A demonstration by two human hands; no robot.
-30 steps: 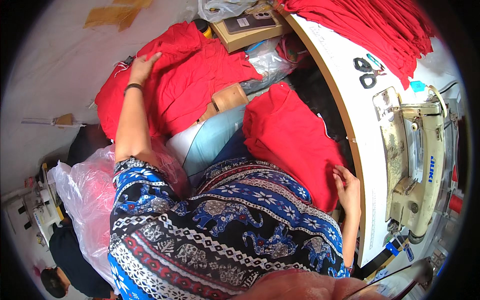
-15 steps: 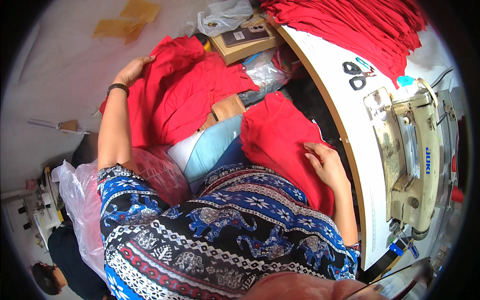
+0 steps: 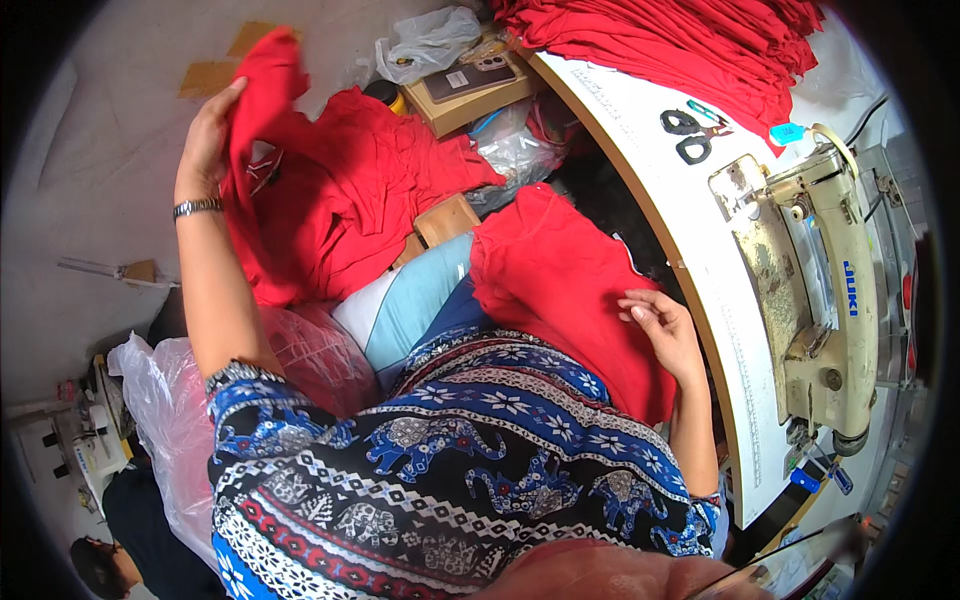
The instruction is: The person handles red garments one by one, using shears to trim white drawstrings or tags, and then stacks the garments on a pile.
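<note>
1. The left hand [image 3: 208, 135] is at 10 o'clock. Its fingers are closed on the raised cloth [image 3: 265, 95], gripping it near its edge. The arm is stretched far out, I think because the pile [image 3: 340, 190] lies well off on that side.
2. The raised cloth is up at between 10 and 11 o'clock, above the pile. I think it is held high so that it can hang loose. I cannot tell if it is quite free of the pile.
3. The right hand [image 3: 665, 335] is at 3 o'clock. Its fingers are bent and loose, and they grip nothing. It is over the lap cloth [image 3: 560, 270]; I cannot tell if it touches.
4. The lap cloth lies across the legs, just off the middle toward 2 o'clock. The lap seems a handy shelf, near both the body and the table [image 3: 755, 420].
5. On the table, a red heap [image 3: 680, 40] is at 1 o'clock, the scissors [image 3: 686, 137] at 2, and the sewing machine [image 3: 850, 300] at 3. The scissors are likely there to be easy to reach.
6. The raised cloth is bright red, soft and thin-looking. It has deep folds, and its top end is a bit blurred. The lap cloth is the same red, but smoother.
</note>
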